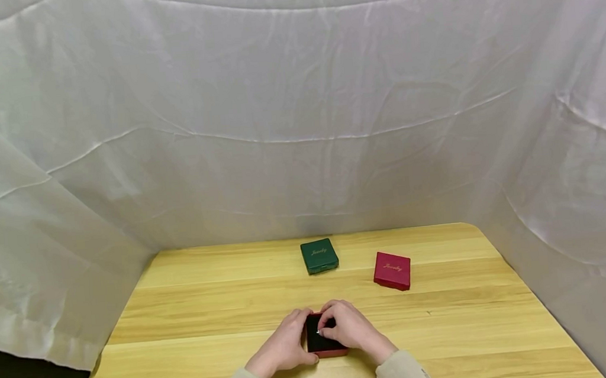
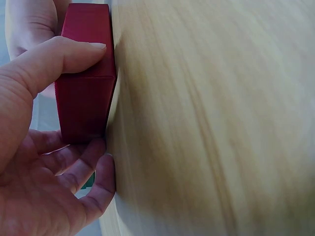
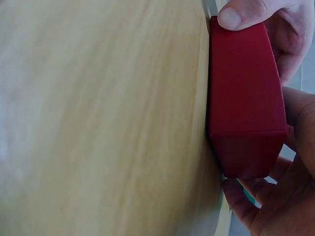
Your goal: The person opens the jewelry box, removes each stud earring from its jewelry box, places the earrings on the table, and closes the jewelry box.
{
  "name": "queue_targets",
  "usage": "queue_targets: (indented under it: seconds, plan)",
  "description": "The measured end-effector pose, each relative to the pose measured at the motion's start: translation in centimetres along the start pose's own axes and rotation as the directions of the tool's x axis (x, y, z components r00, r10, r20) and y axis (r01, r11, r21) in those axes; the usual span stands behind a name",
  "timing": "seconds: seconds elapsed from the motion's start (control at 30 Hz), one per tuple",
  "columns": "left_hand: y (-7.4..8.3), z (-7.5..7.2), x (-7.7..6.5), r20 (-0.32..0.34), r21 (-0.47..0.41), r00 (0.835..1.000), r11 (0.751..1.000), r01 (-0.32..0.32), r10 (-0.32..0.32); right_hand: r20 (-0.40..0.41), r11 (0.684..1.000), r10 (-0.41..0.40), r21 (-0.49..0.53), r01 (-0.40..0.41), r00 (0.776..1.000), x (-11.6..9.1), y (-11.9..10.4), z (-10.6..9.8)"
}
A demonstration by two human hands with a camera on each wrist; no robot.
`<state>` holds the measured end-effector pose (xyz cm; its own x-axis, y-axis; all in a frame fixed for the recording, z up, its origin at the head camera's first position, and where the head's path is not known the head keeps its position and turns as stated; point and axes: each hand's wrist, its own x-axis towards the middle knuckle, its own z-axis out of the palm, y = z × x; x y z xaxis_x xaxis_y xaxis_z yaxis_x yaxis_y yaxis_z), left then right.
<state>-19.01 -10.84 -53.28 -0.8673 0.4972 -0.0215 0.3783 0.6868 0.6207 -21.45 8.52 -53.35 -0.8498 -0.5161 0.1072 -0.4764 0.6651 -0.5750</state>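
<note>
An open red jewelry box (image 1: 331, 353) with a black lining (image 1: 315, 343) sits on the table near its front edge. My left hand (image 1: 285, 344) grips the box from the left: in the left wrist view the thumb lies on the near wall of the red box (image 2: 86, 108) and the fingers reach round to its far side. Above the black lining, my right hand (image 1: 350, 325) pinches a small shiny silver-coloured piece (image 1: 318, 332) between thumb and index finger; its exact kind I cannot tell. The right wrist view shows the box's red outer wall (image 3: 246, 83).
Farther back on the wooden table (image 1: 210, 303) lies a green jewelry box (image 1: 319, 256) with script on top. To its right is a red square piece (image 1: 392, 271) with similar script, angled. White cloth (image 1: 298, 124) hangs behind and along both sides.
</note>
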Motion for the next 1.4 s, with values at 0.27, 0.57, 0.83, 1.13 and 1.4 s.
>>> queue_targets:
  seconds: [0.27, 0.57, 0.83, 1.13, 1.4]
  plan:
    - [-0.15, 0.00, 0.07, 0.007, -0.003, 1.000, 1.000, 0.002, -0.001, -0.001, 1.000, -0.007, -0.007, 0.007, 1.000, -0.03, -0.17, -0.05]
    - [-0.02, -0.06, -0.03, 0.016, -0.008, 1.000, 1.000, 0.022, -0.022, 0.006, 1.000, -0.013, -0.004, 0.013, 1.000, -0.03, -0.14, -0.04]
    - [0.18, -0.28, -0.11, 0.023, -0.022, 1.000, 1.000, 0.022, -0.021, 0.022, 1.000, -0.012, 0.002, 0.012, 1.000, -0.05, -0.03, -0.05]
    - [0.03, -0.21, -0.07, 0.010, -0.014, 1.000, 1.000, 0.008, -0.008, 0.031, 0.999, 0.032, 0.010, -0.032, 0.999, -0.05, -0.13, -0.01]
    - [0.18, -0.26, -0.15, 0.012, -0.011, 1.000, 1.000, 0.009, -0.009, 0.026, 1.000, 0.011, 0.020, -0.011, 1.000, -0.11, -0.07, 0.04]
